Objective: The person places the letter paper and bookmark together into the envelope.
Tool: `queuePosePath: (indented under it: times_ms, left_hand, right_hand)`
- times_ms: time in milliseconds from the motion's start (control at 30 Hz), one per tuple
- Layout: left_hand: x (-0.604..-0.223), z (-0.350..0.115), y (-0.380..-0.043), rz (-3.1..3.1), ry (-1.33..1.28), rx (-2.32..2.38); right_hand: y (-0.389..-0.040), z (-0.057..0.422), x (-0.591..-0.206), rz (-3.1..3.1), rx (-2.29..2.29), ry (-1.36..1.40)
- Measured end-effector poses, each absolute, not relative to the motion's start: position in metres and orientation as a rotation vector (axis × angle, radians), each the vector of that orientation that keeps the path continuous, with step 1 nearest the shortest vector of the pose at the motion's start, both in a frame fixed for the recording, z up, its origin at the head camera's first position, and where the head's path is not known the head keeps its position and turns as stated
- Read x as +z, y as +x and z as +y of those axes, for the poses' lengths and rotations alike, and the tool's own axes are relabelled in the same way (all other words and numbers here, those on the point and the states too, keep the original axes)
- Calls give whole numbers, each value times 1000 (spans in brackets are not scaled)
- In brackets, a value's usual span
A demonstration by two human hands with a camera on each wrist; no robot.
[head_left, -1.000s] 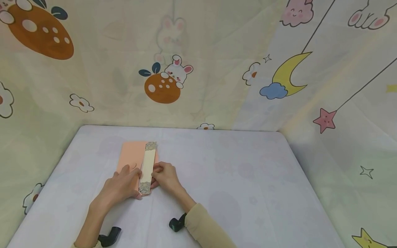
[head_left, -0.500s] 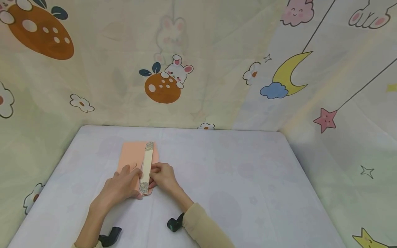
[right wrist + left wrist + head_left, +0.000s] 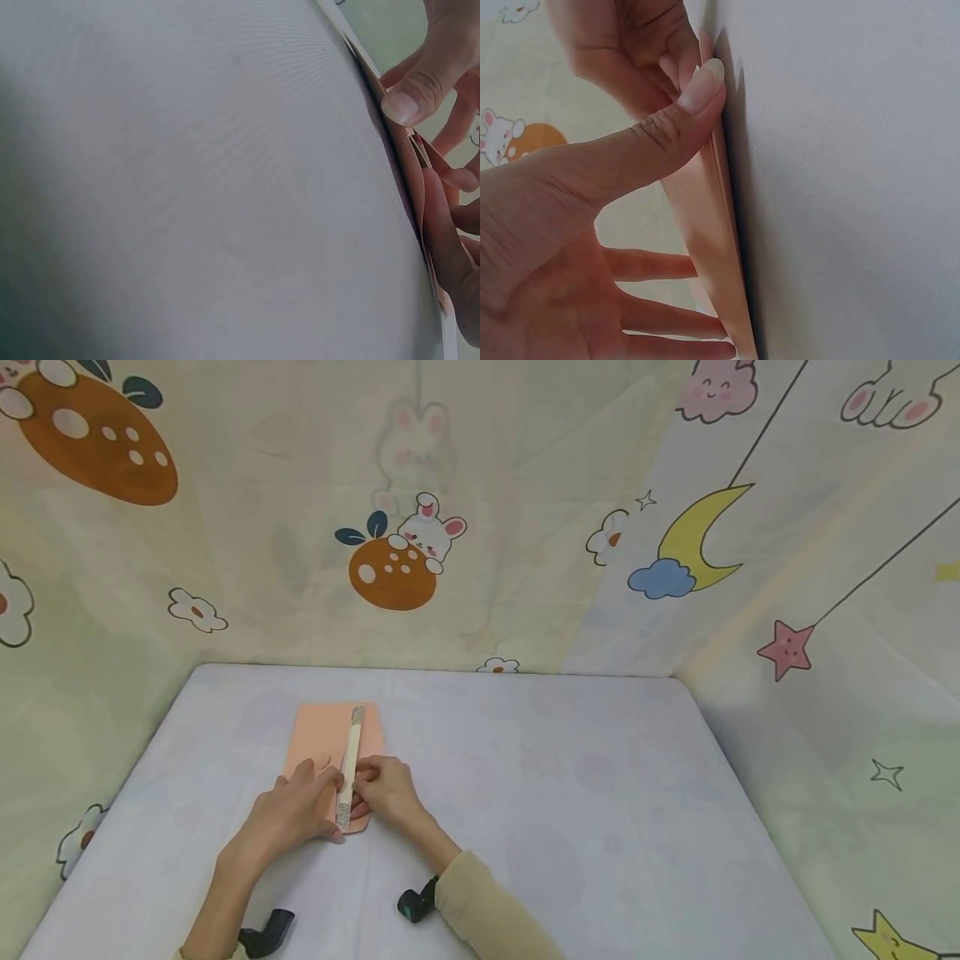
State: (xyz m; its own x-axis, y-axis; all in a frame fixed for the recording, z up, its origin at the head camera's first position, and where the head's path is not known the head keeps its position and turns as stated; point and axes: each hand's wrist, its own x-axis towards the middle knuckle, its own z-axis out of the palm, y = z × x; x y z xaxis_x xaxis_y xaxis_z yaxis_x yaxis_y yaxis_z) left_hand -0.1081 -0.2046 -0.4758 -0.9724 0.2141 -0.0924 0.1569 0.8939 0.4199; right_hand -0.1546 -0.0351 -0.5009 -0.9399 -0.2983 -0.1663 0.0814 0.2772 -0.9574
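A peach paper card [image 3: 322,731] lies on the table, left of centre in the head view. Along its right part runs a narrow cream flap [image 3: 352,752] with speckled silvery ends, raised and seen nearly edge-on. My left hand [image 3: 288,806] rests on the card with fingers spread, its thumb [image 3: 694,94] at the card's near edge. From the right, my right hand [image 3: 392,789] pinches the flap at its lower half with thumb and bent fingers. The right wrist view shows the right fingers [image 3: 442,225] right against the folded layers. Part of the card is hidden under the left hand.
A white cloth covers the table [image 3: 600,793]. Behind and beside it hangs a pale patterned curtain [image 3: 525,527] with cartoon rabbits, a moon and stars. Black wrist devices [image 3: 268,933] are worn at both wrists, below tan sleeves [image 3: 487,902].
The flap has turned up and leftward, its visible face growing from wide to narrow. My right hand has moved slightly left with it. The left hand has stayed in place.
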Motion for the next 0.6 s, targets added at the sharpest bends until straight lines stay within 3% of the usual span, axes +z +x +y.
queuePosePath:
  times_ms: [600]
  left_hand:
    - [-475,-205,-109,2920,289,639]
  right_hand:
    - [-154,-44,-500,2299,-1637,-270]
